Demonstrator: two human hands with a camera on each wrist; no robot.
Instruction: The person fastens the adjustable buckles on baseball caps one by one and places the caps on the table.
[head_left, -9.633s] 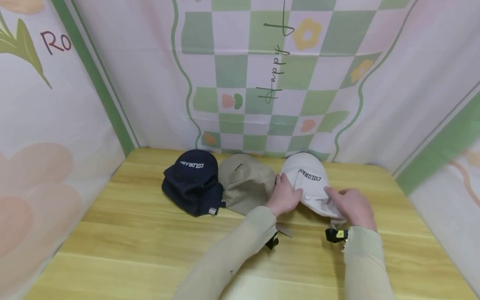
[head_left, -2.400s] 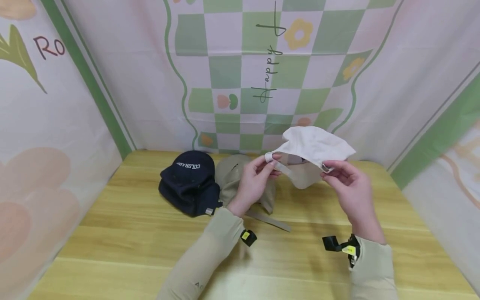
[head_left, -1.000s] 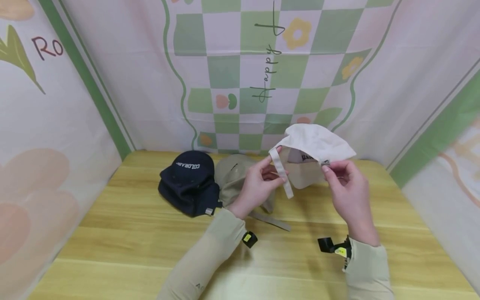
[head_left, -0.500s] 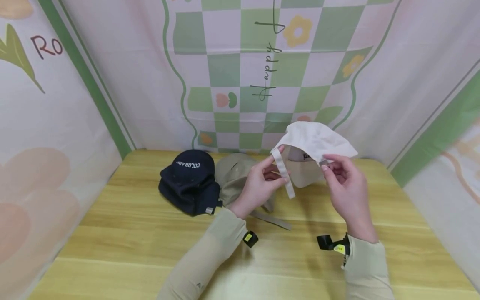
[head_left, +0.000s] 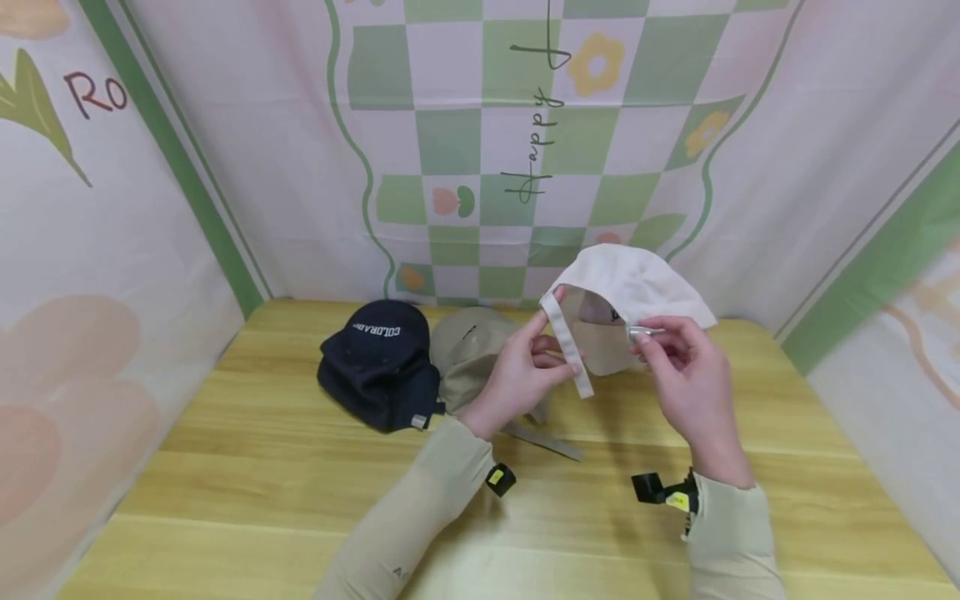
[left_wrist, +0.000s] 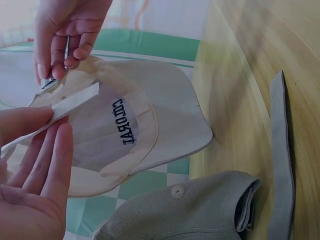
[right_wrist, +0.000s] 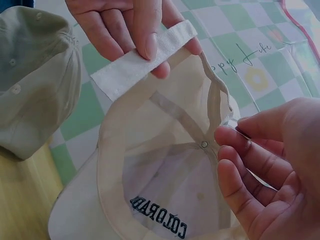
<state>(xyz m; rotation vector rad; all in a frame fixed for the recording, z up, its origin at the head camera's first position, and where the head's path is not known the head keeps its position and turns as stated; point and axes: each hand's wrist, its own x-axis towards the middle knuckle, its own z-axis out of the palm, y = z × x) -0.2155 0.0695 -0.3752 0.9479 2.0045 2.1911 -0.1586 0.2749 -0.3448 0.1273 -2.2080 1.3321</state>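
A white baseball cap (head_left: 637, 283) is held up above the table, its back opening facing me. My left hand (head_left: 517, 367) pinches its loose white strap (head_left: 567, 346) between thumb and fingers; the free end sticks out past the thumb. At the other side of the opening, my right hand (head_left: 693, 375) pinches the metal buckle (head_left: 641, 331) with thumb and fingertips. Strap end and buckle are apart. In the left wrist view, the brim (left_wrist: 175, 110) points away from the hands, and the COLORADO lettering (left_wrist: 122, 122) shows reversed inside the crown.
A navy cap (head_left: 378, 367) and a khaki cap (head_left: 465, 342) lie side by side at the back of the wooden table (head_left: 247, 467). The khaki cap's loose strap (head_left: 547, 442) stretches toward the front right. Behind stands a checked cloth backdrop (head_left: 517, 142).
The white cap has left the table, turned its opening toward me, and its strap now hangs free of the buckle. In the last half second, the right fingers have shifted, showing more buckle.
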